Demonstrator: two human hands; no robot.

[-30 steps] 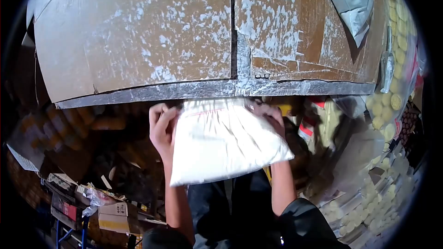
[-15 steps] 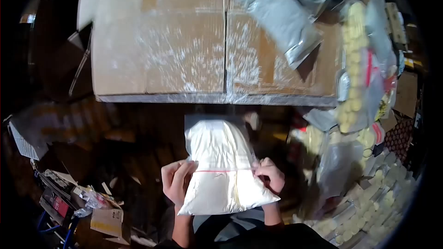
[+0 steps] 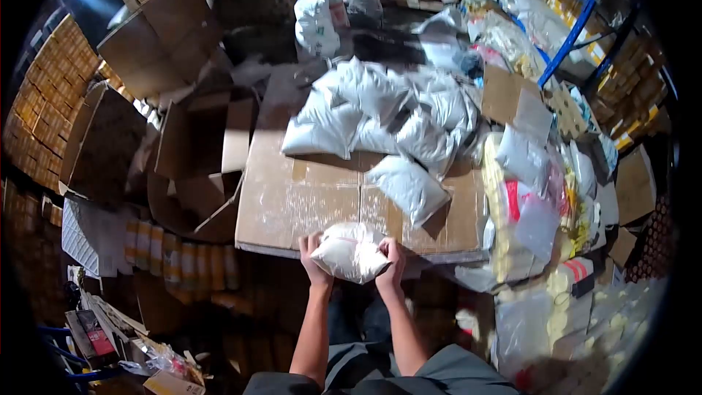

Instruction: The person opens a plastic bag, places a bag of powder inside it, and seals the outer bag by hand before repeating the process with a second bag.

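Note:
Between my two hands is a plastic bag of white powder, plump and folded shorter, at the front edge of the cardboard-covered table. My left hand grips its left side, fingers curled round the edge. Closed on the right side is my right hand. A similar filled bag lies just beyond on the cardboard, and behind it rises a pile of white bags.
Open cardboard boxes stand left of the table. On the right are stacked packs of pale yellow round pieces and plastic-wrapped goods. A blue rack post rises at the back right. A white sack stands at the back.
My hands have carried the bag forward to the table's edge, and it has gone from stretched out long to short and bunched. The view has lifted, showing the pile and room behind.

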